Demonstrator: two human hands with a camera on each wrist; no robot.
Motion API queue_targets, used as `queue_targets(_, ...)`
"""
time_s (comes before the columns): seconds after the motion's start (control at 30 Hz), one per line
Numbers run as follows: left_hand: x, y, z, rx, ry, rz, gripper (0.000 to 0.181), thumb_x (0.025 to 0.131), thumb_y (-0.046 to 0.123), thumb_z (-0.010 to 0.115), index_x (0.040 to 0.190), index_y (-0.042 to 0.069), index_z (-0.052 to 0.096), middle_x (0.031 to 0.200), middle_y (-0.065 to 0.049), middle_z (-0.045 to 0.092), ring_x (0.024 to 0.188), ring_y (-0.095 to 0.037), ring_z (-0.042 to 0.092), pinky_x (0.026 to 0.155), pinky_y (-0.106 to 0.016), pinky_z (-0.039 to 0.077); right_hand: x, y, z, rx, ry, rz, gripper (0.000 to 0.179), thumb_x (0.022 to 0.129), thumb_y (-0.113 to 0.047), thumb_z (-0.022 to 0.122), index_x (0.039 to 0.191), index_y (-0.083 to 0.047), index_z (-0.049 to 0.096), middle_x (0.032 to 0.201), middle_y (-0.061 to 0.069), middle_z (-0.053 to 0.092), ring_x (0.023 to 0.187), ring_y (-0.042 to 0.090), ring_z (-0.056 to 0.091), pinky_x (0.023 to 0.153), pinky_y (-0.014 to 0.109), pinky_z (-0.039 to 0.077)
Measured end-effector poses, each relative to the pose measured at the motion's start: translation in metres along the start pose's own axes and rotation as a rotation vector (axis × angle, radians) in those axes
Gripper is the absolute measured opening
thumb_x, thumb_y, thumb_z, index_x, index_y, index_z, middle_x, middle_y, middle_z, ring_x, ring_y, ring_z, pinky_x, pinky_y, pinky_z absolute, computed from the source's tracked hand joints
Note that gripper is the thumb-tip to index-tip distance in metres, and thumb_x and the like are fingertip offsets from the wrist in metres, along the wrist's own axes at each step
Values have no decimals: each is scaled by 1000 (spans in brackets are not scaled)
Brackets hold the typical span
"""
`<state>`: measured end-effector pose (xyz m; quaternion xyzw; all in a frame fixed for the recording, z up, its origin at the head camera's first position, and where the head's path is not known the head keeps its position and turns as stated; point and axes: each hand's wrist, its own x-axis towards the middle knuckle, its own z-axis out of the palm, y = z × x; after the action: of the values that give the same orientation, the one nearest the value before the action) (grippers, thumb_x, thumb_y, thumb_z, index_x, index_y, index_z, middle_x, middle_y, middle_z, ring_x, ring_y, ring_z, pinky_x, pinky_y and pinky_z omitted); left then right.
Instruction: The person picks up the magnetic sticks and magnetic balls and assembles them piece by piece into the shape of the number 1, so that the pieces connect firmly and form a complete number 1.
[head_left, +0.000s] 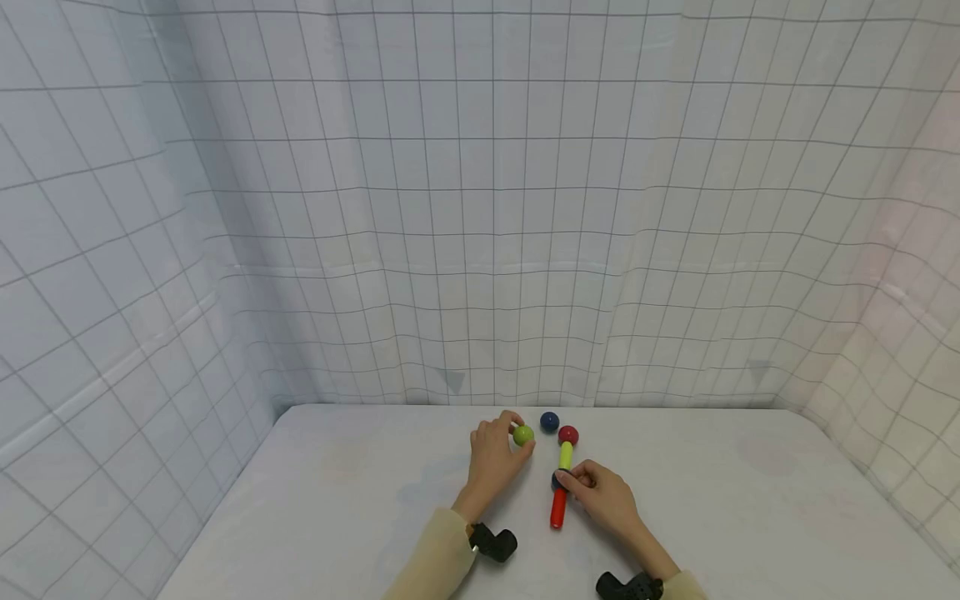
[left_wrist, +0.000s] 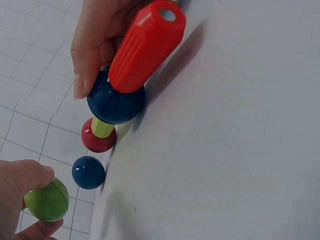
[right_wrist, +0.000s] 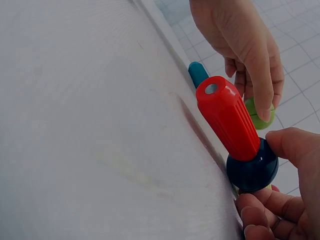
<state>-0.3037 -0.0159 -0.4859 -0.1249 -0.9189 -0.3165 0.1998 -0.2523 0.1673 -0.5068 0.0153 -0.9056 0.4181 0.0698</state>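
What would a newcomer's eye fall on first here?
Probably the bright red rod, which points toward the person from a dark blue ball that the right hand pinches. Beyond that ball, a yellow rod leads to a red ball near the far edge of the table. To the left, the left hand holds a green ball.

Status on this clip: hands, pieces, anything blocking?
Left hand pinching green ball. Right hand pinching blue ball with red stick attached. Second blue ball near red ball; neither hand looks blocked.
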Motion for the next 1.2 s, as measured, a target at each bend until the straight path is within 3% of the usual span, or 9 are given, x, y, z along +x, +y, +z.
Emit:
queue_targets(0.2,-12,0,-3,-10,11,67,33,83,28,73,110,14,61,88,-1,60,80,-18,47,71,-33,33,-2,-2,-2,15,0,-9,31,86,-44,66,81,-14,63,60,-7,51,53,11,43,50,24,29)
queue_targets(0.83,-41,2,-12,-71,-43,153,33,79,31,78,103,12,66,86,2,66,71,-8,46,69,-29,35,0,1,-1,33,-5,11,29,86,-44,67,80,-16,63,59,-7,51,51,11,42,47,23,27)
queue_targets(0.93,-45,3,-12,-105,-65,134,32,78,30,78,101,11,65,88,2,67,71,-7,47,69,-28,37,0,1,-1,33,-3,8,29,86,-44,66,80,-16,63,60,-7,51,50,11,42,47,23,28)
queue_targets(1.2,-53,4,-16,-204,-173,13,33,77,31,80,99,12,65,87,8,63,71,-7,44,64,-25,38,0,0,-1,37,-1,11,27,86,-42,67,80,-15,63,60,-7,50,51,11,42,48,23,27)
